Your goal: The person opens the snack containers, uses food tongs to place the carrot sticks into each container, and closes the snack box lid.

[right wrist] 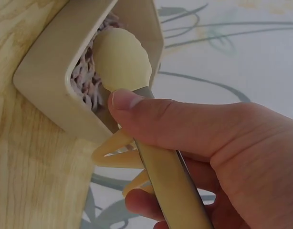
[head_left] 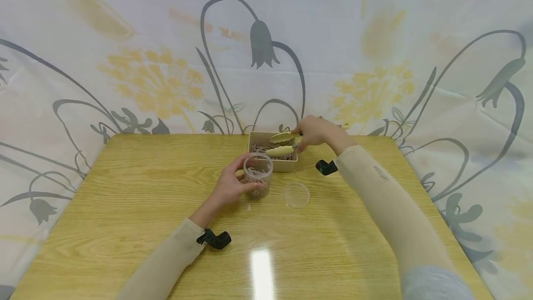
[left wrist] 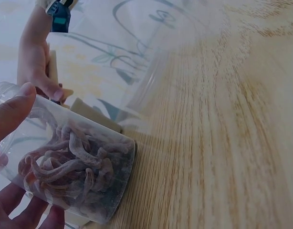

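Note:
My left hand (head_left: 231,183) grips a clear plastic jar (head_left: 259,190) round its side, at the near left corner of a beige box (head_left: 283,166). Through the jar's wall in the left wrist view, greyish-purple curled strips (left wrist: 75,160) fill much of it. My right hand (head_left: 315,131) holds cream-tipped tongs (head_left: 280,151) at the right of the box. Their two tips stand apart inside the box, above more purplish strips (right wrist: 84,78). In the right wrist view the near tip hides part of the contents, and I cannot tell whether anything lies between the tips.
A round clear lid (head_left: 297,195) lies flat on the wooden table (head_left: 166,189), right of the jar and in front of the box. Behind the box hangs a flower-patterned cloth (head_left: 158,36) along the table's far edge.

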### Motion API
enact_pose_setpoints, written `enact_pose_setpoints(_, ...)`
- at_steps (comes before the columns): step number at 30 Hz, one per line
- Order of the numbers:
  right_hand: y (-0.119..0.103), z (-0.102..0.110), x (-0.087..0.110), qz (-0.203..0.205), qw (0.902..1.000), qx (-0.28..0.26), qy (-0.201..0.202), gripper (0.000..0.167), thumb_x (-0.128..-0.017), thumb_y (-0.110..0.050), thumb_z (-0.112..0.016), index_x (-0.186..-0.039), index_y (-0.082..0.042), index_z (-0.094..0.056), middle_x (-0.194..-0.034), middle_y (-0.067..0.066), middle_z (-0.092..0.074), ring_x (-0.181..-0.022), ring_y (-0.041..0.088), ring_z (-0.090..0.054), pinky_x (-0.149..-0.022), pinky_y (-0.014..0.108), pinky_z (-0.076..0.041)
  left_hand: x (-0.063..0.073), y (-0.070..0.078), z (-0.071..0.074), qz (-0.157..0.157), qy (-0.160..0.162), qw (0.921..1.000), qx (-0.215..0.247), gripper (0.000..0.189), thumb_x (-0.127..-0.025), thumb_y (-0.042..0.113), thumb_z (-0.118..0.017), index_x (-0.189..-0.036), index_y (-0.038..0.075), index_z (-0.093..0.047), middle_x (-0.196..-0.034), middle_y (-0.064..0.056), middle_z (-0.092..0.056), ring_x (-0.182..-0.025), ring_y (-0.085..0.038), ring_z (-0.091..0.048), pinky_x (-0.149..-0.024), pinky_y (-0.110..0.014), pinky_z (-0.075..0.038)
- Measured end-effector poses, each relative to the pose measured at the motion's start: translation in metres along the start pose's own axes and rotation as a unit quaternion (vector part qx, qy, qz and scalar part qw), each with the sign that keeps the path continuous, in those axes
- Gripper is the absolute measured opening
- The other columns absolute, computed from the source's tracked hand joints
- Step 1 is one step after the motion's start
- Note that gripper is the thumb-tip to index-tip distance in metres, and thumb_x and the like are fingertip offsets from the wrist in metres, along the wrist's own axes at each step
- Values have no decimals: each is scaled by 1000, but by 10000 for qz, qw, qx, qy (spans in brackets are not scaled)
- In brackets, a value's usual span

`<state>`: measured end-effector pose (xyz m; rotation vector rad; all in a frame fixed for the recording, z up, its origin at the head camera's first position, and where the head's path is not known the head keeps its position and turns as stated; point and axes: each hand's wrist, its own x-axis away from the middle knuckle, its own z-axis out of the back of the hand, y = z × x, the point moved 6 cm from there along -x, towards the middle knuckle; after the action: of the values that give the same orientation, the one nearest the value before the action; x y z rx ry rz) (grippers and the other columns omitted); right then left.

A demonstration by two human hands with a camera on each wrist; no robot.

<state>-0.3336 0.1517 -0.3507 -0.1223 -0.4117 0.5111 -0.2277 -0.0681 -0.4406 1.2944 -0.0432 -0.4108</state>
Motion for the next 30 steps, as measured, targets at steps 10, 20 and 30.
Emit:
enact_pose_setpoints(10,-22,-12,-16,72,9985,481,-251,71,-78,-27,-85,-141,-8,-57,-138,11,-59,-111,29,-62,-90,44,-53,2,-2,-1,262,56,9996,5,85,-75,12,-89,-149,17,-46,-134,-10,-56,-128,-28,-49,-103,-52,-46)
enact_pose_setpoints(20,-37,-10,-29,-258,9964,483,-643,66,-80,-25,-85,-138,-8,-60,-140,8,-57,-128,31,-53,-102,47,-47,2,-1,-4,174,-20,9998,61,86,-75,11,-89,-148,16,-45,-136,-11,-54,-129,-30,-48,-103,-53,-45)
enact_pose_setpoints(30,-32,-10,-35,-508,9965,357,-568,60,-80,-23,-86,-135,-14,-64,-140,1,-58,-121,28,-57,-97,46,-51,1,1,-1,89,-11,9996,251,83,-75,8,-88,-147,16,-47,-137,-14,-54,-130,-33,-48,-103,-53,-45)
